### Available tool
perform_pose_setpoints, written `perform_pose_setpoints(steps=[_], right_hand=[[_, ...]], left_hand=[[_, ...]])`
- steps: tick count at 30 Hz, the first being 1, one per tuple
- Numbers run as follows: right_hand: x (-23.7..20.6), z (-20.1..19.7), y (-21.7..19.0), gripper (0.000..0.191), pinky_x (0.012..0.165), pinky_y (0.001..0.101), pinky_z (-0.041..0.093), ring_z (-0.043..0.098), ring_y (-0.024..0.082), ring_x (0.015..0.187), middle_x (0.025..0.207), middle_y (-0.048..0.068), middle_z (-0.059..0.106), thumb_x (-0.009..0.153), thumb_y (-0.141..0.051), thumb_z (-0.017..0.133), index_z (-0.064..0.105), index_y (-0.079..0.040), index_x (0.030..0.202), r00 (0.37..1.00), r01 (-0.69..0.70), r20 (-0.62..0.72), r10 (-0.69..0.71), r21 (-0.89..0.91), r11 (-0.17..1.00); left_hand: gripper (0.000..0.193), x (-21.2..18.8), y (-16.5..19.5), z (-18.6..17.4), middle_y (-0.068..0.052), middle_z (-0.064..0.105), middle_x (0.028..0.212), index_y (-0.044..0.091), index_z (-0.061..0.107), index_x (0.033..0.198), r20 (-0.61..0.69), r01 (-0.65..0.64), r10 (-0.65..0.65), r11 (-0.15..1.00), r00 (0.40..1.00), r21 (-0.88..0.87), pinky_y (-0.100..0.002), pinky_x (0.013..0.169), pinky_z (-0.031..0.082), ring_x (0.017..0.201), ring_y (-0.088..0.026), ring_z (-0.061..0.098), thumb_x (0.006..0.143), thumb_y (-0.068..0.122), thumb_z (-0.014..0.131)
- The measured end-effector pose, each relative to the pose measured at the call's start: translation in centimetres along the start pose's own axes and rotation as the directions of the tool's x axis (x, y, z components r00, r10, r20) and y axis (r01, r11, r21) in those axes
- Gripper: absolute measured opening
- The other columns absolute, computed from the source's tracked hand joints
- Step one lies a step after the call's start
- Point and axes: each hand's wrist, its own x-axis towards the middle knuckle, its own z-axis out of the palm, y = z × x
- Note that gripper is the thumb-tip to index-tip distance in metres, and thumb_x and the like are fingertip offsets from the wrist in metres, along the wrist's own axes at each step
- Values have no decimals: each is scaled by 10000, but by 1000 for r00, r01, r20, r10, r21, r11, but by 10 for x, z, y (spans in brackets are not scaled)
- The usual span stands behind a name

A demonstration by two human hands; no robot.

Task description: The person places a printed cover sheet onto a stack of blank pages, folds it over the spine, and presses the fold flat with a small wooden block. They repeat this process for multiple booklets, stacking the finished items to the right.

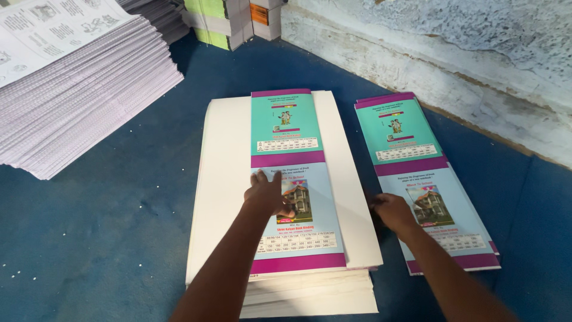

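Printed cover sheet (293, 197), teal, pale blue and magenta, lying flat on top of white board (226, 179) capping a paper stack (310, 292) on blue floor covering (107, 226). Left hand (268, 194) pressed palm-down on lower half of sheet, fingers spread flat against the print, clamped on nothing. Right hand (393, 213) at left edge of second pile of identical covers (426, 179) just beside the stack; fingertips tucked at that edge, grip state not discernible.

Handling, as judged: thin, light, glossy card; flexible rather than stiff, prone to sliding over the smooth board and to creasing if pinched mid-panel. Best taken at a free edge or corner, lifted with fingers under and thumb over, or shifted by flat palm pressure as shown at left.

Surroundings: tall stack of printed white sheets (71, 89) at upper left, well apart; bound bundles with green and orange edges (220, 21) at top; rough whitewashed wall (453, 53) along the right.
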Motion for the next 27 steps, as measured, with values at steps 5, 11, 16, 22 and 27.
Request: perform_pose_setpoints(steps=[5, 11, 16, 22, 27], right_hand=[[8, 3, -4, 387, 855, 424, 567, 744, 325, 952, 986, 169, 777, 908, -397, 684, 767, -62, 1084, 949, 245, -166, -267, -143, 959], [-25, 5, -63, 515, 796, 405, 534, 710, 292, 842, 876, 121, 740, 928, -545, 622, 764, -57, 1011, 950, 309, -46, -309, -5, 951], [-34, 3, -87, 568, 706, 394, 506, 657, 258, 742, 758, 130, 666, 892, -577, 685, 757, -18, 956, 987, 154, 64, -149, -77, 985], [-24, -4, -69, 449, 703, 417, 512, 656, 250, 784, 883, 141, 686, 860, -429, 793, 745, -24, 1047, 986, 112, 125, -105, -49, 992], [-10, -36, -64, 483, 795, 418, 573, 739, 278, 883, 1050, 155, 749, 853, -261, 787, 651, -41, 1261, 998, -67, 30, 64, 119, 991]], left_hand=[[1518, -1, -2, -3, -338, 147, 1645, 121, 51, 1642, -13, -15, 15, 1000, 1000, -3, -545, 1167, 389, 1536, -483, 163, 544, 593, 987], [1454, -11, -1, -4, -288, 242, 1635, 134, 122, 1632, -84, -57, 50, 995, 995, -87, -609, 1172, 336, 1534, -455, 219, 545, 560, 988], [1391, -25, 29, -2, -246, 259, 1629, 154, 142, 1621, -136, -85, 68, 988, 988, -128, -660, 1152, 301, 1528, -430, 209, 584, 594, 956], [1183, -28, 64, -2, -123, 393, 1579, 183, 216, 1604, -126, -146, 116, 951, 985, -271, -681, 1165, 243, 1495, -348, 294, 695, 516, 898], [762, -20, 41, 6, -106, 600, 1407, 170, 544, 1436, -397, -289, 125, 875, 909, -388, -528, 1058, 484, 1301, -324, 545, 784, 443, 828]])
